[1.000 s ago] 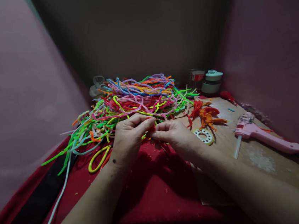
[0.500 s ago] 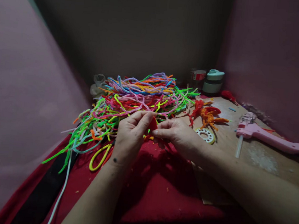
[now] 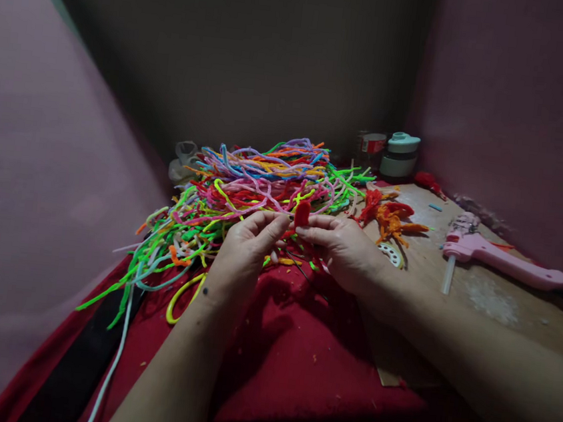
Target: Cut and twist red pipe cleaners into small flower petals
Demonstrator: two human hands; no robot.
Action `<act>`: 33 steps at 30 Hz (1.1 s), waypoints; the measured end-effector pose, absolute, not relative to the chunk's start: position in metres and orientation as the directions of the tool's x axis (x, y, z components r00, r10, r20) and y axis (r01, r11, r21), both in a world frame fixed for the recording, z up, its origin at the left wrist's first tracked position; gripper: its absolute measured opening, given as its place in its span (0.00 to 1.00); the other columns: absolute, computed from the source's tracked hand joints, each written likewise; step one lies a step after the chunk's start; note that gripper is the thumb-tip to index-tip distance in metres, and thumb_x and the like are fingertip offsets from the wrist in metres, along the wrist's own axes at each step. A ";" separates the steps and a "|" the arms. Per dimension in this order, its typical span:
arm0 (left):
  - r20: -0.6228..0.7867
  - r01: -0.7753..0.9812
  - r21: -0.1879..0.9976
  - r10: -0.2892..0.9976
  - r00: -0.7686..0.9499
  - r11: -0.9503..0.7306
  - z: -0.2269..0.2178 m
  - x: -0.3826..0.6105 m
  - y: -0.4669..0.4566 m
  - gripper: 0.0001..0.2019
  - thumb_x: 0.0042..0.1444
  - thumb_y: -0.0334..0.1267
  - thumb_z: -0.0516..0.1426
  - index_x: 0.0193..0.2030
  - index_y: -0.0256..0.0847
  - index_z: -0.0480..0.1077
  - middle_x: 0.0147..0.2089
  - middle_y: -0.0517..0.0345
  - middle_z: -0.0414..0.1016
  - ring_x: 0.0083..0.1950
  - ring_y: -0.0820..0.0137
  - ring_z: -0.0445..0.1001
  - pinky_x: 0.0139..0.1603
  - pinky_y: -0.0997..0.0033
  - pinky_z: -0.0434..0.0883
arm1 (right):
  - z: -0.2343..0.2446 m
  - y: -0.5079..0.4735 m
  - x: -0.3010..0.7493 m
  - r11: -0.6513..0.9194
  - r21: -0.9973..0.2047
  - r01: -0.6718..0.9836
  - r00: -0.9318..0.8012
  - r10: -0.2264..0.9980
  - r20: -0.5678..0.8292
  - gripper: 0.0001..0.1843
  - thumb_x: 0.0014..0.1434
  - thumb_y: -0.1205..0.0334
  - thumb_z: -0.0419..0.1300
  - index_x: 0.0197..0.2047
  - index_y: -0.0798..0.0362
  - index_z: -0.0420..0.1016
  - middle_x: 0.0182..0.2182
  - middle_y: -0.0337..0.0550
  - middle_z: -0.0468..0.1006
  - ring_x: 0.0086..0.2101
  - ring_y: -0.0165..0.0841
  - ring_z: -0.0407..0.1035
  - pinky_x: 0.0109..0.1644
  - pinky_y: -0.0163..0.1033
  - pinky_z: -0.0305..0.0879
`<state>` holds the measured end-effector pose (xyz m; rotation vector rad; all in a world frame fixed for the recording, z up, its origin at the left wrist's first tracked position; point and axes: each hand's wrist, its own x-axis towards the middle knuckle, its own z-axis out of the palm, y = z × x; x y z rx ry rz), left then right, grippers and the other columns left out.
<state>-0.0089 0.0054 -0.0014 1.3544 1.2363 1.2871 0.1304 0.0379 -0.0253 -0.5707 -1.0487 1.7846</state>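
Observation:
My right hand (image 3: 341, 247) is closed in a pinch on a fuzzy red pipe cleaner piece (image 3: 302, 214), whose rounded, folded end stands up above the fingertips. Just to its left, my left hand (image 3: 251, 238) has thumb and forefinger pressed together; a tiny dark tip shows there, too small to name. A thin dark strand (image 3: 300, 267) hangs below the two hands. Right behind them lies a heaped pile of pipe cleaners (image 3: 266, 169) in many colours.
At the right a pink glue gun (image 3: 502, 258) with a clear glue stick rests on a brown board (image 3: 471, 325). Red and orange pipe cleaner shapes (image 3: 391, 219), a white tape roll (image 3: 391, 254) and a mint-lidded container (image 3: 401, 155) are nearby. Red cloth (image 3: 304, 381) covers the table.
My hands have moved slightly apart, the right one shifting right. The red piece now stands upright at my right fingertips, and more of it shows.

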 end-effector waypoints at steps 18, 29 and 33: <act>-0.167 0.048 0.986 0.951 0.260 0.160 -0.006 -0.009 0.006 0.08 0.48 0.37 0.60 0.33 0.38 0.66 0.16 0.69 0.56 0.15 0.84 0.48 0.15 0.82 0.45 | -0.023 0.033 0.130 -0.102 -0.897 -0.431 -0.335 0.941 0.053 0.09 0.39 0.66 0.66 0.25 0.58 0.72 0.21 0.36 0.72 0.24 0.25 0.65 0.31 0.34 0.59; -0.186 0.189 0.970 0.970 0.154 0.156 -0.004 -0.001 0.002 0.11 0.51 0.43 0.58 0.27 0.39 0.63 0.14 0.69 0.58 0.12 0.82 0.50 0.13 0.80 0.46 | -0.016 0.032 0.133 -0.110 -0.897 -0.428 -0.192 0.981 -0.029 0.13 0.39 0.61 0.67 0.22 0.57 0.67 0.16 0.32 0.65 0.19 0.22 0.56 0.24 0.33 0.51; -0.039 0.318 0.948 0.996 0.081 0.011 0.001 -0.003 0.002 0.11 0.49 0.43 0.60 0.27 0.37 0.66 0.19 0.65 0.65 0.17 0.81 0.58 0.18 0.79 0.54 | -0.017 0.035 0.135 -0.104 -0.904 -0.415 -0.172 0.985 -0.034 0.14 0.41 0.60 0.66 0.19 0.55 0.64 0.14 0.32 0.63 0.17 0.22 0.53 0.23 0.34 0.48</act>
